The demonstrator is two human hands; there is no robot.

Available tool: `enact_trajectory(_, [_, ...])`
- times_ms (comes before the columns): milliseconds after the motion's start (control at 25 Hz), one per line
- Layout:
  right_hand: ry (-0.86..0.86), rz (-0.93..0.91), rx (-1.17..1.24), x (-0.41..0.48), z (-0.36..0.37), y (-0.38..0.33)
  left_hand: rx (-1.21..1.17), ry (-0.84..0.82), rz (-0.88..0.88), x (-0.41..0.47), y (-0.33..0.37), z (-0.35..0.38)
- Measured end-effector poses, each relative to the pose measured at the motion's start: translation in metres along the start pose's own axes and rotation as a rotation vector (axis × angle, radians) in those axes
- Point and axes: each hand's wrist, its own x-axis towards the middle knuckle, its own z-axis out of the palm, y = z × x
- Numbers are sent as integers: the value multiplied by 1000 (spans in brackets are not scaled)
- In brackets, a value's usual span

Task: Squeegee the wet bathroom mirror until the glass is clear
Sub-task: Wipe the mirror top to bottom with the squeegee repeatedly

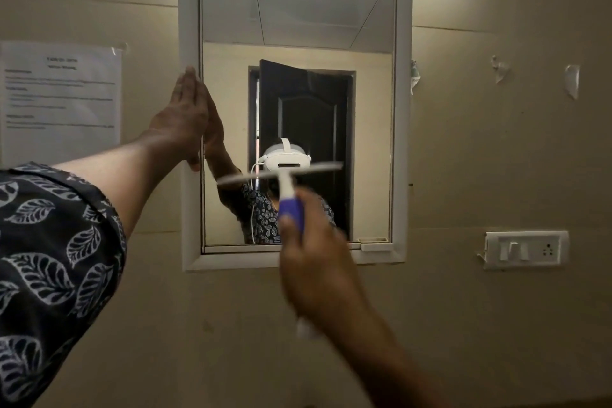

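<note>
The right hand [318,268] and the squeegee [284,182] are smeared by motion blur, so the edges of the blade and the exact lie of the fingers on the handle are hard to make out. Whether the blade touches the glass cannot be told. Any wetness on the mirror [298,26] is not discernible; the glass reads as a clean reflection of a dark door, a ceiling and a person in a white headset. The text on the paper notice [61,96] left of the mirror is too soft to read. The right forearm runs off the bottom edge, and the left arm's patterned sleeve [49,262] is cut by the left edge.

The squeegee sits in front of the lower half of the mirror, its white blade nearly level, tipped slightly up toward the right. Its purple grip drops from the blade's middle into the right hand, whose fingers are wrapped closed around it, the thumb lying up along the grip's left side.

The left hand [185,116] is flat and upright against the mirror's left frame [189,43], fingers straight, pressed together and holding nothing, fingertips pointing up. Its arm reaches up from lower left. A switch plate [526,250] is mounted on the wall right of the mirror's lower corner.
</note>
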Motion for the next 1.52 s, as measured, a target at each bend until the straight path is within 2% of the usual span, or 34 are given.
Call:
enact_trajectory(120, [226, -218, 7, 70, -43, -38, 12, -3, -7, 1, 1, 1])
enact_trajectory(200, [319, -287, -18, 121, -62, -63, 25, -10, -14, 2, 2, 1])
enact_trajectory(320, [329, -279, 38, 181, -77, -88, 31, -8, -27, 4, 2, 1])
enact_trajectory(480, [280, -238, 53, 203, -73, -96, 37, -17, -23, 3, 1, 1])
enact_trajectory(640, [191, -182, -15, 177, -60, -77, 28, -1, -17, 1, 1, 0])
enact_trajectory(800, [140, -39, 80, 125, -43, -48, 7, -7, -29, -2, 3, -2])
enact_trajectory(960, [92, 6, 85, 62, -13, -17, -5, -26, -30, -7, 6, -8])
enact_trajectory(1240, [-51, 253, 64, -44, 42, 52, 5, -49, -38, -10, 9, -11])
enact_trajectory(1400, [-66, 255, 53, -58, 51, 63, -12, -41, -37, -11, 9, -11])
enact_trajectory(1520, [21, 164, 111, -52, 30, 44, -6, -36, -31, -10, 8, -9])
